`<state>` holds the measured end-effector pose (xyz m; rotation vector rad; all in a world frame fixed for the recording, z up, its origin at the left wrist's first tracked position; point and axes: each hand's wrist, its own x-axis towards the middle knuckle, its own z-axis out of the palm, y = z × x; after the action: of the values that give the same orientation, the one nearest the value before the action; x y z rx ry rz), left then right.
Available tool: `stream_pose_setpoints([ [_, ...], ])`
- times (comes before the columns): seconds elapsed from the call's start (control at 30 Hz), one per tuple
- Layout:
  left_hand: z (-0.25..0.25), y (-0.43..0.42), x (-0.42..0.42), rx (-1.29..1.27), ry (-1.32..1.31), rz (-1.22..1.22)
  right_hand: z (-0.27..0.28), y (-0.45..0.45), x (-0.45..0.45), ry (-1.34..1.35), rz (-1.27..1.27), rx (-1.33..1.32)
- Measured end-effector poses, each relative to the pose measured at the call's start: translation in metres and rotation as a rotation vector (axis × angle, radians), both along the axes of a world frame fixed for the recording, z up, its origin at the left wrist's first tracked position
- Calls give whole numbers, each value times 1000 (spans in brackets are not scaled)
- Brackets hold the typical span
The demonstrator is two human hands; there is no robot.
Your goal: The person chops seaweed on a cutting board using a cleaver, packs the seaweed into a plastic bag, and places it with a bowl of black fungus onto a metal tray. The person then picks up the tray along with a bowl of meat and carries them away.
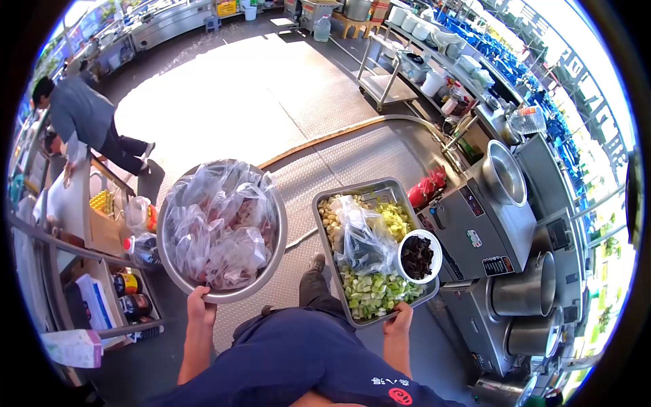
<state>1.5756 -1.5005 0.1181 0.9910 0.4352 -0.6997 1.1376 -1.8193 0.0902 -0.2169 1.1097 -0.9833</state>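
My left hand [201, 310] grips the near rim of a round metal basin [279, 271]. Crumpled clear plastic bags [220, 220] with reddish contents fill it. My right hand [398, 319] is closed on the near edge of a rectangular metal tray [328, 263]. In that tray lie chopped pale green vegetables [380, 296], yellow pieces [392, 220], pale round bits [333, 220] and a clear plastic bag [359, 227]. A white tub [438, 256] of dark, wrinkled pieces [415, 258] sits at the tray's right side. Both containers are held in front of my body, apart from each other.
A person [85, 119] leans over a counter at the left. Steel equipment [475, 234], a metal bowl [505, 173] and large pots [525, 288] stand close on the right. A hose [339, 131] curves across the floor ahead. Beyond it stands a wheeled cart [388, 88].
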Motion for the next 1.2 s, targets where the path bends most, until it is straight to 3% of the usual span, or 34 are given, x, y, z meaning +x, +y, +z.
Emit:
stream_pose_setpoints([
  [0.07,-4,-71,41,-60,24,-3,13,-60,41,-3,-16,-17],
  [0.13,46,-163,61,-32,29,-32,26,-134,85,-1,-33,-48],
  [0.23,21,-217,97,30,21,27,8,-227,109,-4,59,-26],
  [0.33,18,-292,134,24,1,55,41,-323,188,112,54,-5],
  [0.4,6,-331,163,33,13,49,20,-387,216,102,92,-94],
  [0.43,9,-326,157,42,47,67,15,-394,209,61,147,-77],
  [0.57,5,-438,225,56,39,80,7,-517,308,-14,148,-88],
  [0.67,-21,-496,278,25,72,74,-1,-588,351,-110,177,-38],
  [0.8,21,-622,334,76,6,49,27,-669,405,-91,121,-39],
  [0.87,19,-694,384,93,8,10,11,-725,422,-134,109,-75],
  [0.97,35,-785,440,100,20,-49,43,-785,466,-62,25,-75],
  [1.0,59,-822,453,76,-41,-63,46,-807,484,-59,21,-98],
  [1.07,49,-877,497,44,-37,-71,43,-852,508,-56,22,-99],
  [1.13,74,-932,503,-15,-96,-56,35,-886,517,-36,10,-121],
  [1.2,47,-982,553,-9,-75,-77,36,-939,545,-24,1,-118],
])
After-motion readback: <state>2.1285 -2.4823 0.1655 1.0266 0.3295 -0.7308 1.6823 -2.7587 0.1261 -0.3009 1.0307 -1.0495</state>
